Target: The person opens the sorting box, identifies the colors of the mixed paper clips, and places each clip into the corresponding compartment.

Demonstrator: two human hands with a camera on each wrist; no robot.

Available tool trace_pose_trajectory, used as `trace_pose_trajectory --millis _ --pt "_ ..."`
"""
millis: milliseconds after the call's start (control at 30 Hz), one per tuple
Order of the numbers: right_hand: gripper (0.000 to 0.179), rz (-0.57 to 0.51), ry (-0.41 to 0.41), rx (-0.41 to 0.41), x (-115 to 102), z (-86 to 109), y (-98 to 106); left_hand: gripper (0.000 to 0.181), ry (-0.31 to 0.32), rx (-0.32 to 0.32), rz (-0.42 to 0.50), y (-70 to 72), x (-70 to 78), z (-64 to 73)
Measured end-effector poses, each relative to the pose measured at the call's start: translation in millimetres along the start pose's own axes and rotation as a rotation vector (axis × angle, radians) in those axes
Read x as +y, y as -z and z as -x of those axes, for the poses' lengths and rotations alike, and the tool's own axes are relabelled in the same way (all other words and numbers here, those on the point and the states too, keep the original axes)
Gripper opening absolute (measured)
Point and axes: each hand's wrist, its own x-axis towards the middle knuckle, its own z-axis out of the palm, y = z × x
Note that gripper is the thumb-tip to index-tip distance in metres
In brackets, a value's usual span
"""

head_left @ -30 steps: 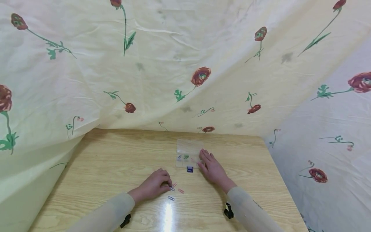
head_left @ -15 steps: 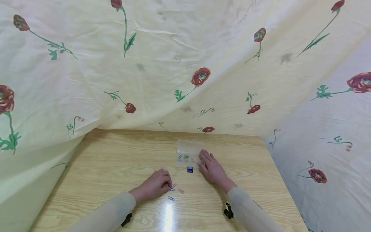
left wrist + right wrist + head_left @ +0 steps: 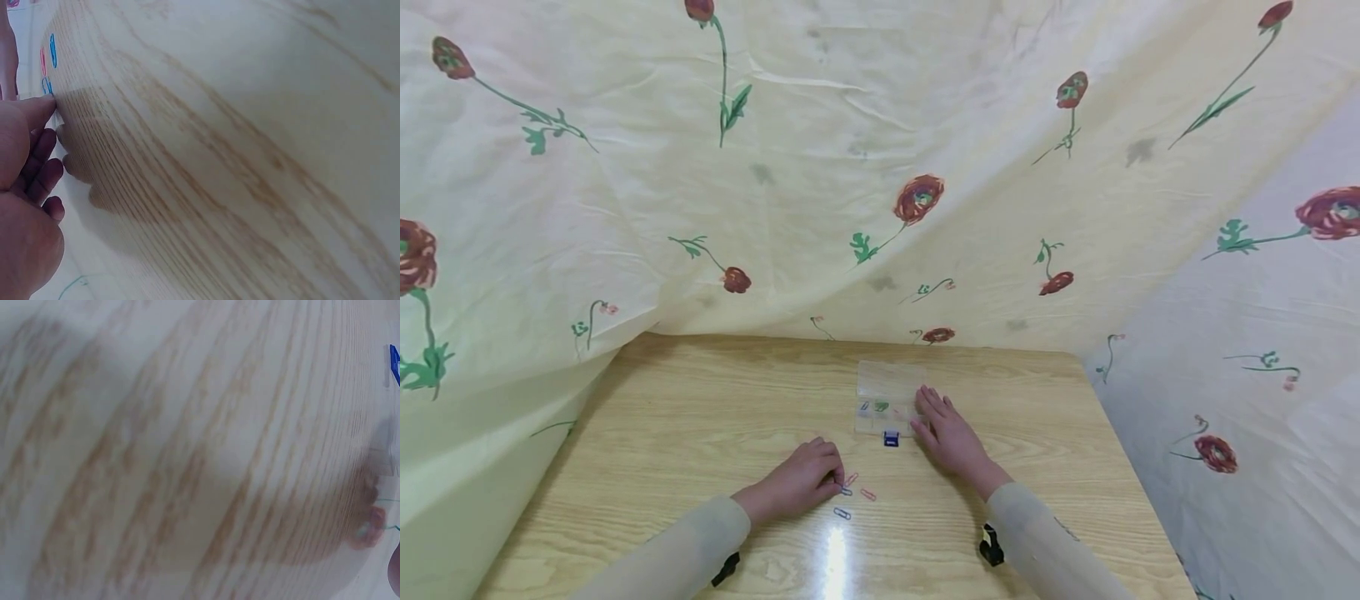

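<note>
My left hand is low over the table, thumb and fingertips pinching the near end of a blue paper clip. In the left wrist view that same clip sticks out past the fingertips. Just beyond it lies a pink paper clip; a second pink clip is to the right and another blue clip nearer me. My right hand rests with extended fingers on the right side of a clear compartment box, covering part of it. Only a fingertip edge shows in the right wrist view.
The box's clear lid is folded back behind it, and its blue latch faces me. Back-row compartments hold a blue clip, green clips and something pink. Flowered cloth hangs behind the wooden table and along its sides.
Almost nothing moves; the left fingertips shift very slightly at the blue paper clip. The right hand stays on the box.
</note>
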Motion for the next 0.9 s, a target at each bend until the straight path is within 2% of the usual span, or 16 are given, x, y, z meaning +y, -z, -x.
trace_pose_trajectory --millis 200,467,633,767,900 --pt "0.064 0.004 -0.006 -0.010 1.6 -0.2 -1.6 0.014 0.017 -0.009 -0.018 -0.1 0.3 3.4" --pt "0.064 0.005 -0.020 -0.030 1.0 -0.3 0.2 0.014 -0.010 -0.009 -0.022 3.6 2.4 4.9" --pt "0.064 0.012 -0.027 -0.044 0.1 -0.7 1.3 0.012 0.001 -0.017 -0.026 3.4 1.2 4.4" --pt "0.064 0.007 -0.033 -0.049 -0.8 -0.6 2.4 0.012 0.001 0.001 -0.022 5.7 0.1 1.9" --pt "0.064 0.005 -0.032 -0.051 -1.1 -0.3 2.8 0.009 0.010 0.034 -0.029 13.7 -0.1 -6.3"
